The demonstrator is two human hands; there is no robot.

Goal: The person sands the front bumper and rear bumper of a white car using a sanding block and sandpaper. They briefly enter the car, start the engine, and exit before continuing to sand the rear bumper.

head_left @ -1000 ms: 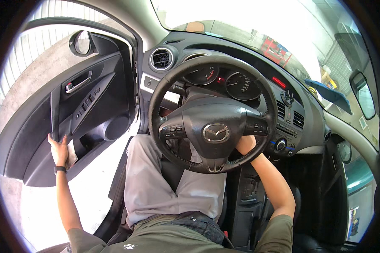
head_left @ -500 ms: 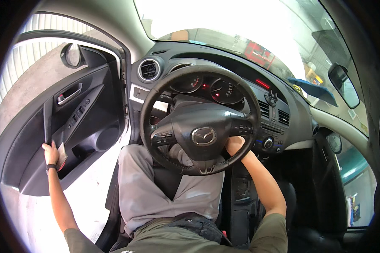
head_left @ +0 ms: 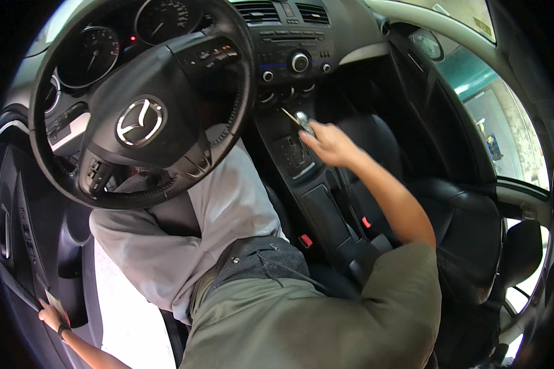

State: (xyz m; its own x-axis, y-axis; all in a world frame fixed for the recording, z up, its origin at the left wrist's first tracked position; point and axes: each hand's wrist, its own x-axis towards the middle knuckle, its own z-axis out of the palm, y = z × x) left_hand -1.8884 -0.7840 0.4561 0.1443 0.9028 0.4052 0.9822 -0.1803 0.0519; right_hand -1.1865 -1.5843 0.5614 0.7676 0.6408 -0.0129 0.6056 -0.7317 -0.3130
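Note:
My left hand is closed round the lower end of the black door pull handle on the driver's door. A pale card with some red sticks up right beside its fingers; whether the hand also touches it, I cannot tell. Over the centre console, my right hand is closed on the silver-topped gear lever, mostly covered by the fingers. A thin yellowish strip juts out past the knob. Behind the hand lies the shift gate.
The black steering wheel stands over my legs, with lit gauges behind it. A radio panel sits beyond the console. Red buckles flank the console, beside the black passenger seat. The driver's door stands open.
My right hand has moved from behind the steering wheel's lower right to the gear lever. The view has swung right and down. My left hand stays at the door handle.

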